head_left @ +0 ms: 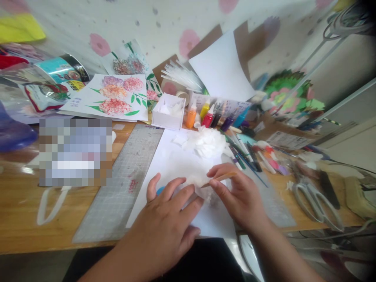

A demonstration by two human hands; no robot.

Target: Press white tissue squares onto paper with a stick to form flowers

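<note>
My left hand (173, 213) lies palm down over a white sheet of paper (154, 178), its fingers spread. Its fingertips rest at a thin, whitish, translucent piece (202, 192) that I cannot make out clearly. In my right hand (239, 197) a slim tan wooden stick (225, 177) is pinched between thumb and fingers. The stick's pointed end meets the whitish piece beside the left fingertips. Part of a small blue object (160, 190) shows between the left fingers; the rest is hidden. Beyond both hands sits a loose heap of white tissue (205, 143) on the paper.
A grey cutting mat (117, 188) lies under the paper. Behind stand a white box (168, 111), paint bottles (191, 115) and flower pictures (114, 96). Pens (241, 149) and large scissors (317, 203) lie at right. A blurred-out object (76, 152) is at left.
</note>
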